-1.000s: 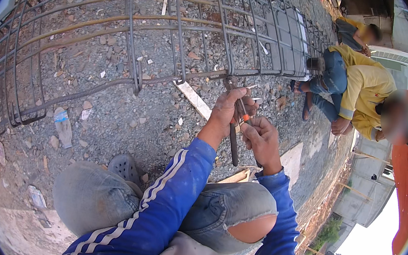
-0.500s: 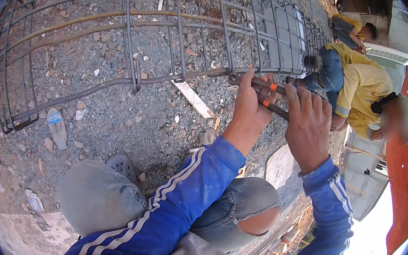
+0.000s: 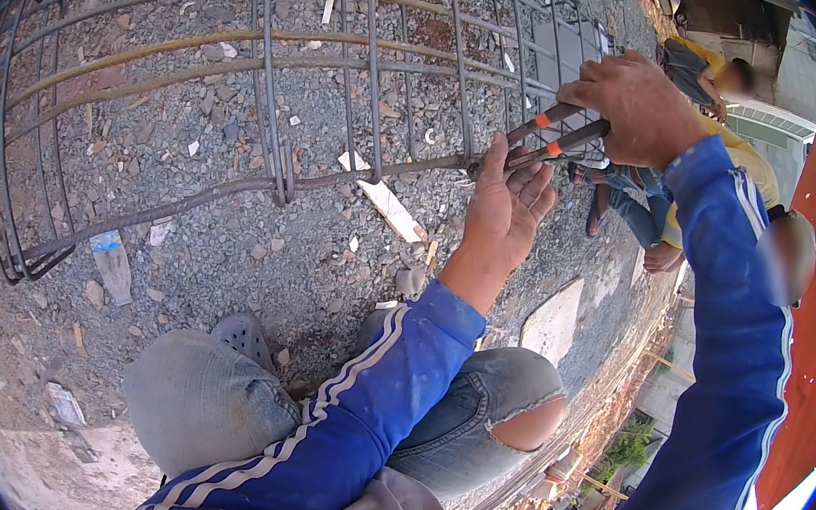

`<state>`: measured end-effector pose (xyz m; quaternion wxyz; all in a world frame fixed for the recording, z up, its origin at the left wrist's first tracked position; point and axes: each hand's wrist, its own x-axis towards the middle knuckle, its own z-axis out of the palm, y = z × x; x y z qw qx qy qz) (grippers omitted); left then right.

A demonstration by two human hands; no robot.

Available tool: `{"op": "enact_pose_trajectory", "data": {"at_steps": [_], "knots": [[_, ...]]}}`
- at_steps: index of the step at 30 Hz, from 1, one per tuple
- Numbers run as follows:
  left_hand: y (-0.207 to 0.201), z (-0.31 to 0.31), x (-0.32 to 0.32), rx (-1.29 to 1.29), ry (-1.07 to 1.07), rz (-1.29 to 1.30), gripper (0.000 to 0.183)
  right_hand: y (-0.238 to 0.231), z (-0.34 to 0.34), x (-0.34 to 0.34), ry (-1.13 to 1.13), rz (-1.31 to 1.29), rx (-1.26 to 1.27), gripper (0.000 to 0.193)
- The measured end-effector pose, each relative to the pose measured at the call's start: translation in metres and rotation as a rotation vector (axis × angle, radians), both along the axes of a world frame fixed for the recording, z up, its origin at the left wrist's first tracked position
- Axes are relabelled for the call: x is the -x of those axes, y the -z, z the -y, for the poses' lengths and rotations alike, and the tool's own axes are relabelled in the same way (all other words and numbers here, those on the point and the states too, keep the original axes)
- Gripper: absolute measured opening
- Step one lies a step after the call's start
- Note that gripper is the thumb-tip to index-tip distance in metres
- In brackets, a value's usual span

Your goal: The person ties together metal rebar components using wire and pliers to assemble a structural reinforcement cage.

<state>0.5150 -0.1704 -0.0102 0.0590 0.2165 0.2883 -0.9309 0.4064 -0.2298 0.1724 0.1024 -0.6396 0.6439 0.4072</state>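
My right hand (image 3: 636, 105) grips the dark handles of pincers (image 3: 553, 149), which have orange bands. The pincers slant down and left, with their jaws against the lower bar (image 3: 336, 176) of a steel rebar cage (image 3: 264, 57), by one of its stirrups. My left hand (image 3: 506, 211) is beside the jaws, thumb up and fingers apart, loosely curled around the head of the pincers. Whether its fingertips press on the tool is hard to see. Any tie wire at the joint is too small to make out.
Gravel and rubble (image 3: 307, 254) cover the ground, with a white wooden strip (image 3: 388, 207) and a crumpled plastic bottle (image 3: 113, 267) on it. A co-worker in jeans (image 3: 634, 210) crouches at the right beyond the cage; another person (image 3: 706, 72) is farther back. An orange-red sheet (image 3: 815, 302) hangs right.
My right hand has swung up with the pincers' handles, turning them around the jaws. The left hand stays near the jaws, its fingers somewhat looser. The view has shifted slightly.
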Motion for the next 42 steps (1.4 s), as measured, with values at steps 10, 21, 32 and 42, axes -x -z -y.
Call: {"op": "enact_pose_trajectory", "data": {"at_steps": [10, 21, 32, 42], "knots": [[0.032, -0.038, -0.018, 0.341, -0.105, -0.203, 0.043, 0.030, -0.140, -0.082, 2.140, 0.853, 0.161, 0.028], [0.018, -0.014, -0.016, -0.119, -0.273, -0.381, 0.028, 0.014, -0.096, -0.084, 0.983, 0.325, 0.052, 0.038], [-0.019, 0.025, 0.001, -0.147, -0.044, 0.065, 0.024, -0.015, -0.058, -0.119, -0.015, -0.253, 0.245, 0.048], [-0.014, 0.014, 0.005, -0.119, -0.174, 0.075, 0.042, -0.007, -0.064, -0.037, 0.117, -0.104, 0.163, 0.037]]}}
